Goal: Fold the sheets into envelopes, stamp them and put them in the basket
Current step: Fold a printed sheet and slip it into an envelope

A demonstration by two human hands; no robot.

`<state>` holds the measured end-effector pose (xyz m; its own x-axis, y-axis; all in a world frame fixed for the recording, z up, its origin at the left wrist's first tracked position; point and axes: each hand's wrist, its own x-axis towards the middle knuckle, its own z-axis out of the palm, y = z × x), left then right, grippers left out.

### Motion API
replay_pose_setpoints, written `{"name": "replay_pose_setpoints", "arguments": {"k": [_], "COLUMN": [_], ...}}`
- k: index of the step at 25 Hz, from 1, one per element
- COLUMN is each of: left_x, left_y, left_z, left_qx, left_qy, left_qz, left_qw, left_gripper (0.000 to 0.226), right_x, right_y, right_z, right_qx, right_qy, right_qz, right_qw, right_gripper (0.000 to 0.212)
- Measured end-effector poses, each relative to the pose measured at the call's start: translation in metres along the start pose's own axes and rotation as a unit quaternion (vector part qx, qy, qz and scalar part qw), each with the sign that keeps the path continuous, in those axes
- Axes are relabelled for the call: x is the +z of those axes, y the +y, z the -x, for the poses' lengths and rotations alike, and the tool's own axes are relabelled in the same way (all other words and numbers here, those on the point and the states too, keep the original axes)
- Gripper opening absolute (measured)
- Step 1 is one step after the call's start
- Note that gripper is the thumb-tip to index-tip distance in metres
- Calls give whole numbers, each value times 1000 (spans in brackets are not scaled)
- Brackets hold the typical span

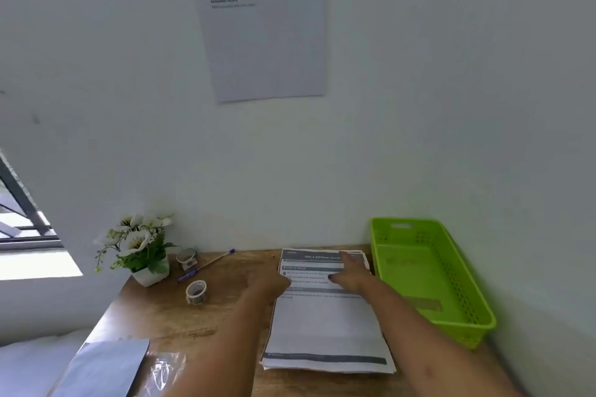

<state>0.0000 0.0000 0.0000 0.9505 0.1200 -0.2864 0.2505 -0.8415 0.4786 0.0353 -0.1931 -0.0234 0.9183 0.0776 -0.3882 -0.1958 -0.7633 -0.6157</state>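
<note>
1. Forearms come in from the near edge of the wooden table [167,309], both bare and stretched forward, closing in on the paper. To their left, at the near corner, lie a grey sheet [106,364] and a crumpled piece of clear plastic [164,364].
2. Between the arms lies the stack of sheets [325,325], flat on the table, printed side up, its edges slightly fanned.
3. The left hand [272,284] sits at the stack's left edge. It is blurred, and I cannot tell how its fingers lie or whether they have hold of the paper.
4. The right hand [353,272] rests palm down on the far part of the top sheet, fingers stretched straight toward the wall, thumb splayed to the left. It grips nothing.
5. Just right of the stack stands the green basket [467,306], set along the right-hand wall.
6. Left of the hands a roll of tape [196,292] stands on the table. Beyond it lie a pen [206,266] and a second roll [186,256].
7. Farthest back, a white pot of flowers [142,251] stands in the left corner, and a printed notice [267,42] hangs on the wall above.
</note>
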Motion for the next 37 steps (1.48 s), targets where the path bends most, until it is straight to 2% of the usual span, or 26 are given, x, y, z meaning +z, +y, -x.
{"name": "replay_pose_setpoints", "arguments": {"k": [3,8,13,16,19,23,27,33,37], "left_x": [4,20,32,32,35,36,24,0,-8], "left_y": [2,-9,-20,-15,-13,-14,-19,-40,-51], "left_z": [-3,-11,-29,-22,-21,-17,-1,41,79], "left_qx": [5,7,5,15,30,31,20,46,76], "left_qy": [-15,-41,-24,-8,7,49,132,153,121], "left_qz": [27,183,273,329,359,389,449,463,489], "left_qw": [1000,982,962,944,933,920,883,872,860], "left_gripper": [37,37,54,51,58,64,59,42,32], "right_x": [6,6,5,9,14,14,3,0,1], "right_y": [7,6,-1,-3,-7,-14,-18,-8,8], "right_z": [-6,-5,-5,0,8,25,42,70,87], "right_qx": [42,87,50,36,25,-24,-67,-98,-124], "right_qy": [40,73,81,88,100,177,241,219,166], "right_qz": [-41,-139,-172,-141,-111,-143,-174,-253,-302], "right_qw": [997,984,980,985,988,973,953,937,930], "right_gripper": [79,70,59,65,69,58,56,54,49]}}
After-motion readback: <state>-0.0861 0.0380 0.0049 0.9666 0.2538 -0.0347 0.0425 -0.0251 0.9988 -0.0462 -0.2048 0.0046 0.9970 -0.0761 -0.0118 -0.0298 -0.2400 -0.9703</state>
